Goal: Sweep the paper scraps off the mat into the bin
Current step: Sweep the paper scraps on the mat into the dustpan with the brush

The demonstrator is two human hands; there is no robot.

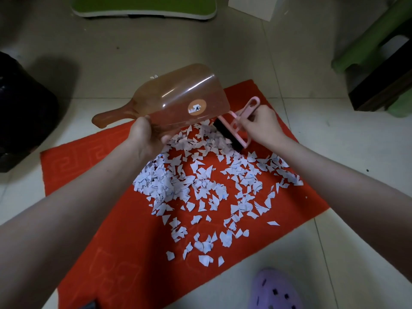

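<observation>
A red mat [116, 210] lies on the tiled floor, strewn with several white paper scraps [200, 186]. My left hand [147, 137] grips the side of a translucent orange dustpan [178, 99], which is tilted up with its underside toward me and its open edge down by the far scraps. My right hand [260, 123] holds a pink hand brush [236, 128] by its handle. The brush's dark bristles rest on the scraps at the far edge of the pile, just right of the dustpan. A black bin [20, 112] stands at the left, off the mat.
A green-topped board [145, 5] lies at the back. At the right stands a green stool [370, 47] with a dark box [383, 94] beside it. A purple clog [274, 288] is at the near edge, next to the mat. Pale floor tiles surround the mat.
</observation>
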